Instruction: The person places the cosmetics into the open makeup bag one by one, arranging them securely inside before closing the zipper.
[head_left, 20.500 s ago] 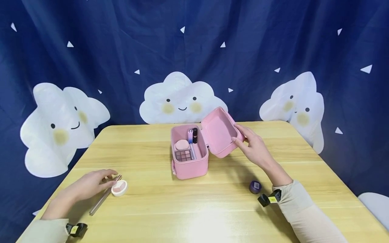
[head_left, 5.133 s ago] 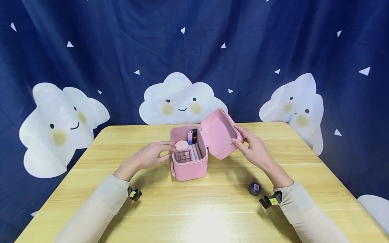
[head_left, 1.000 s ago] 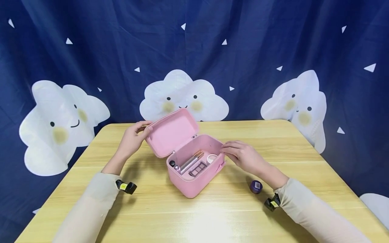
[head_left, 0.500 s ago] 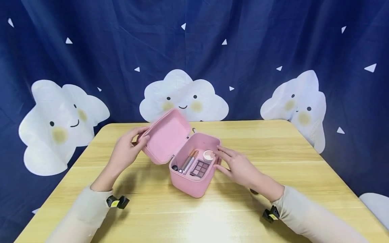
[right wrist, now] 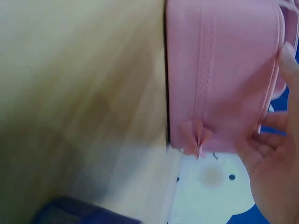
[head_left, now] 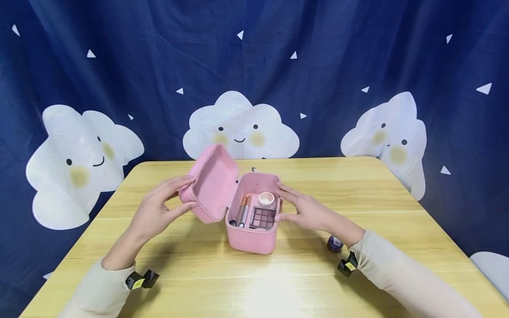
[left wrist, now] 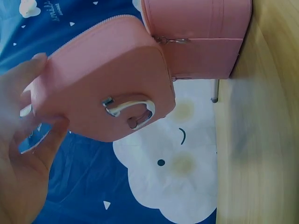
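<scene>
A pink makeup case (head_left: pixel 252 240) stands mid-table, its lid (head_left: pixel 216 183) raised on the left side. My left hand (head_left: pixel 153 212) holds the lid's outer edge between thumb and fingers; a silver-ended handle (left wrist: pixel 128 112) shows on the lid in the left wrist view. On the case's right rim, my right hand (head_left: pixel 304 212) grips with thumb and fingers. Inside lie an eyeshadow palette (head_left: pixel 263 217), a round white compact (head_left: pixel 266 198), slim metallic tubes (head_left: pixel 244 212) and a dark round end (head_left: pixel 233 223). A pink bow (right wrist: pixel 196 137) decorates the right side.
A small purple jar (head_left: pixel 334 244) with a label sits on the wooden table (head_left: pixel 199 282) beneath my right forearm. Behind the case, the tip of a thin rod (head_left: pixel 253 169) shows. A blue cloud-print curtain (head_left: pixel 338 53) hangs behind the table.
Since 20 s ago, the compact and slim tube went from table into case, and the case turned so its lid faces left. Over the last second it turned further counter-clockwise, both hands on it.
</scene>
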A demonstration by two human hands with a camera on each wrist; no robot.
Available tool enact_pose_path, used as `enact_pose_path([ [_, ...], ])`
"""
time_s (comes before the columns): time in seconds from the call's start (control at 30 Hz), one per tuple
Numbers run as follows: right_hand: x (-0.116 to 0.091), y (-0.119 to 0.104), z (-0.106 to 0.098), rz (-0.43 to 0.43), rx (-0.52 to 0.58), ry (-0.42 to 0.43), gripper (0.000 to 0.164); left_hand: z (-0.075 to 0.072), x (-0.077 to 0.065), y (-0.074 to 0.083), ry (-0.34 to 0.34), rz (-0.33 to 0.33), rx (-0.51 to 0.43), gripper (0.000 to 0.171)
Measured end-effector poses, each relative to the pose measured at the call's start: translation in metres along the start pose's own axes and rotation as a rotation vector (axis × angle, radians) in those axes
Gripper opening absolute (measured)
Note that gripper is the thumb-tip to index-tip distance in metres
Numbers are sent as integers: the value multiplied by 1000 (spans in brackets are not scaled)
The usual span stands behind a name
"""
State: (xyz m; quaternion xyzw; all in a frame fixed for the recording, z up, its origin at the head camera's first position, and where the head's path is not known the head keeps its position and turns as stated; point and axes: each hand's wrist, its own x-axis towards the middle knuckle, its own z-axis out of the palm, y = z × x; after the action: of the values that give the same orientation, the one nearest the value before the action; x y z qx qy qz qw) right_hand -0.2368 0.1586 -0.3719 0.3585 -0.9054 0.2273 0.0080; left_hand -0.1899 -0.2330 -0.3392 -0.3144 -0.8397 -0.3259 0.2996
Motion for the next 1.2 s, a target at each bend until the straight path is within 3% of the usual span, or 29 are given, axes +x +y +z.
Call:
enact_pose_path([
  [0.13,10,11,-4,-38,58,-37,83,-1,-1,0,25,98,-15,48],
  [0.37,25,31,-4,-94,201,-94,83,6,3,0,103,231,-71,52],
  [0.5,31,37,-3,-129,270,-119,82,8,6,2,118,271,-97,52],
  [0.67,43,38,0,-155,291,-140,81,3,6,2,99,266,-73,53],
  [0.9,55,29,1,-100,266,-131,88,-5,5,-6,69,227,-81,52],
  [1.03,50,25,-3,-88,209,-63,86,-5,4,-8,70,216,-81,52],
  [1.2,29,24,-14,-100,117,30,73,-5,7,-5,83,230,-82,51],
])
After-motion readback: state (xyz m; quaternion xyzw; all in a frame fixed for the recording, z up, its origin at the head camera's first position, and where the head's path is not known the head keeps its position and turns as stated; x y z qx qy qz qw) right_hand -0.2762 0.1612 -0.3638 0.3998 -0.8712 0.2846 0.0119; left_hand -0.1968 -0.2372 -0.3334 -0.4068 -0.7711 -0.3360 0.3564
